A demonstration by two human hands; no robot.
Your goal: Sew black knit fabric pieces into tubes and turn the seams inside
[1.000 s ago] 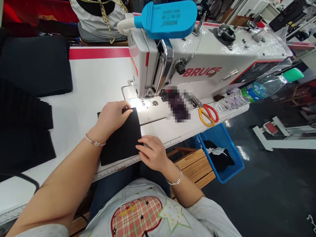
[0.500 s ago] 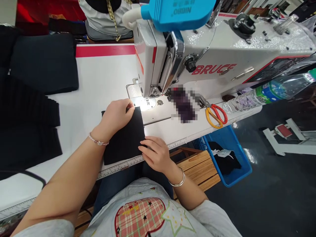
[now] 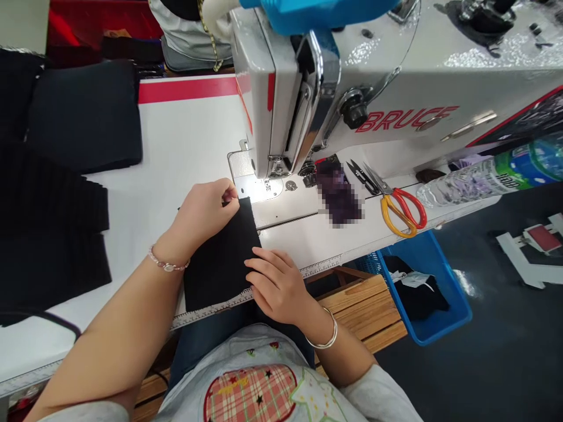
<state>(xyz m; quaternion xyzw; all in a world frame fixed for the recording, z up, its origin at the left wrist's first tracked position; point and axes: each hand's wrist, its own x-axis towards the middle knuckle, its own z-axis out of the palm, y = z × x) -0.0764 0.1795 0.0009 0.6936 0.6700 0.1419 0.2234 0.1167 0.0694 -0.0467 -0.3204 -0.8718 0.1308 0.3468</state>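
A black fabric piece [image 3: 220, 258] lies flat on the white sewing table, with its near edge at the ruler strip. My left hand [image 3: 206, 208] pinches its far right corner, just in front of the lit needle plate [image 3: 259, 189]. Along the fabric's right edge rests my right hand [image 3: 279, 284], fingers stretched out and lying on the cloth. Above the plate stands the head of a white sewing machine [image 3: 259, 88]; the fabric is apart from its needle area.
Stacks of dark folded fabric [image 3: 83, 117] fill the table's left side. Right of the needle lie a pixelated dark object [image 3: 338, 193], thread snips [image 3: 365, 179], scissors [image 3: 402, 211] and a plastic bottle [image 3: 466, 181]. Below are a wooden bench [image 3: 360, 308] and a blue basket [image 3: 457, 328] holding black cloth.
The view has shifted, so the machine looks larger and nearer. My left hand still pinches the fabric corner, and my right hand stays at its right edge; the cloth has barely moved.
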